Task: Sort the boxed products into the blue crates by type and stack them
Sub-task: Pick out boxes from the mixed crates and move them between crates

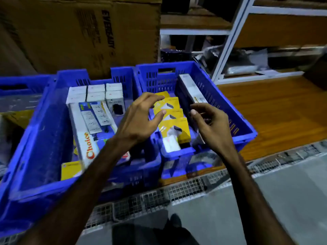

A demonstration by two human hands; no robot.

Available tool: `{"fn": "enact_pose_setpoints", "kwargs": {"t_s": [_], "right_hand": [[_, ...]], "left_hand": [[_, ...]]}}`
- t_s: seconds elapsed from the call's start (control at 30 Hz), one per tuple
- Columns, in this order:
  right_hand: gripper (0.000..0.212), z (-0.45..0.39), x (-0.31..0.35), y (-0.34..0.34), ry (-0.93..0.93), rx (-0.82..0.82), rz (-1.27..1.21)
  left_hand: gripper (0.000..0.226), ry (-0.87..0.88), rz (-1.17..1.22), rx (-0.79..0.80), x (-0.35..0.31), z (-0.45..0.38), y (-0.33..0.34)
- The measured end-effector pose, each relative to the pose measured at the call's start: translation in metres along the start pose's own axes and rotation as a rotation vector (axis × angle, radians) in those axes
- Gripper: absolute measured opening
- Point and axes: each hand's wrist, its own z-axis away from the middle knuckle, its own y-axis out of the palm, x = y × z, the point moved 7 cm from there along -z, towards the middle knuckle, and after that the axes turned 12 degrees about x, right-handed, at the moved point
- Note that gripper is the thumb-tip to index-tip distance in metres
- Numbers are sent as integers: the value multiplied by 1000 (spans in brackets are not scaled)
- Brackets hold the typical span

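Centre of frame: two blue crates side by side. Right crate (230, 110) holds a row of yellow boxes (174, 119) and a long dark box (190, 96) against its wall. Left hand (139, 119) hovers over the yellow boxes, fingers spread, gripping nothing. Right hand (210, 124), fingers loosely curled, touches the long dark box; grip unclear. Left crate (44, 124) holds white boxes (95, 93) and a "Choice" box (86, 138).

Two blue crates (230, 110) sit side by side on a wooden platform (276, 110) edged with wire mesh.

4 yellow boxes (174, 119) overlap in a row along the middle of the right blue crate (235, 110); white boxes (95, 93) fill the left crate's (44, 131) far end.
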Motion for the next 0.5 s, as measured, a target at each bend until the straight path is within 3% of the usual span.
{"fn": "enact_pose_setpoints", "kwargs": {"t_s": [0.13, 0.23, 0.4, 0.5], "right_hand": [[12, -43, -39, -15, 63, 118, 50], [22, -75, -66, -9, 50, 274, 161], [75, -100, -117, 59, 104, 913, 628], [78, -97, -133, 86, 95, 1092, 861]], "left_hand": [[51, -104, -98, 143, 13, -51, 25], [63, -243, -192, 292, 37, -83, 54], [57, -444, -430, 561, 80, -115, 103], [57, -525, -509, 686, 105, -130, 123]]}}
